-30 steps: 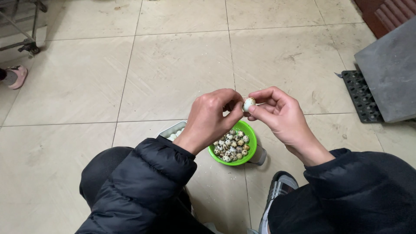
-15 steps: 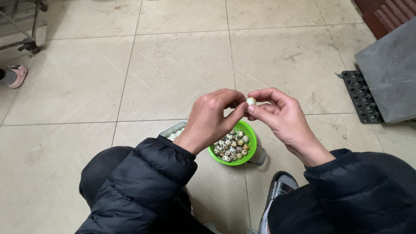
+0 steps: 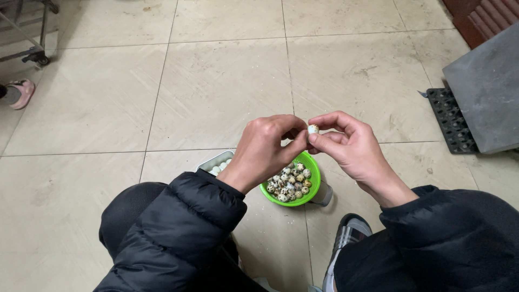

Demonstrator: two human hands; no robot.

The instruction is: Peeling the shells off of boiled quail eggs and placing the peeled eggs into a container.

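Even, soft indoor light from above, moderately bright, no hard glare. Tiled floor (image 3: 216, 81) shows a faint matte sheen only. Soft shadow under the green bowl (image 3: 313, 186) and around the black jacket sleeves (image 3: 184, 232), which go near featureless in the dark. Left hand (image 3: 265, 151) and right hand (image 3: 351, 148) sharp, no motion blur. Slight wide-angle bending of tile lines toward the edges. Top corners a bit dimmer.

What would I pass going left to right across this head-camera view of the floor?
Pink shoe → white tray of pale eggs → left hand → small speckled egg pinched by both hands → right hand → black perforated tray → grey slab.
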